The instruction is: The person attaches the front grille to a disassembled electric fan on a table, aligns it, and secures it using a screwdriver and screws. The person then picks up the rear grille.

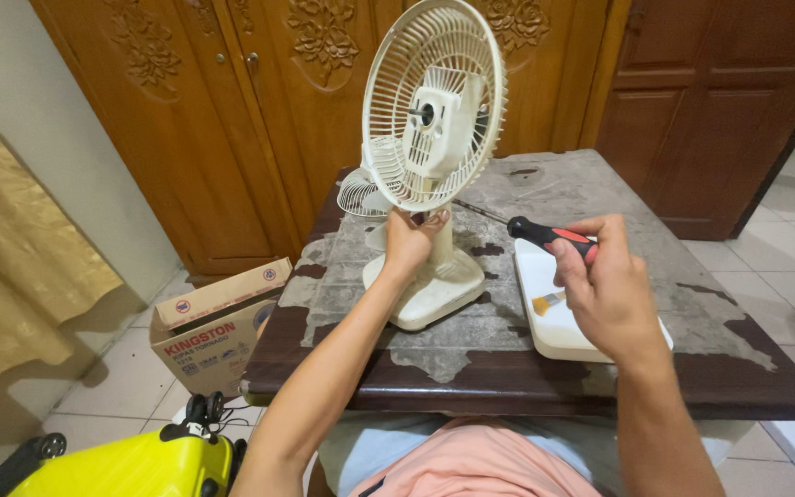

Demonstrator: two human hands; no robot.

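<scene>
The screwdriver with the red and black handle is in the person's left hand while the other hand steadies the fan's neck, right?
Not quite: the head view shows the screwdriver in the right hand. The left hand steadies the fan at its neck.

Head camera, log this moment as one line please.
left hand: grips fan neck | right hand: holds screwdriver | white tray: small brush | table: worn

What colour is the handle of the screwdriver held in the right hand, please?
The screwdriver handle is black with red, in the right hand; seen in the head view.
</scene>
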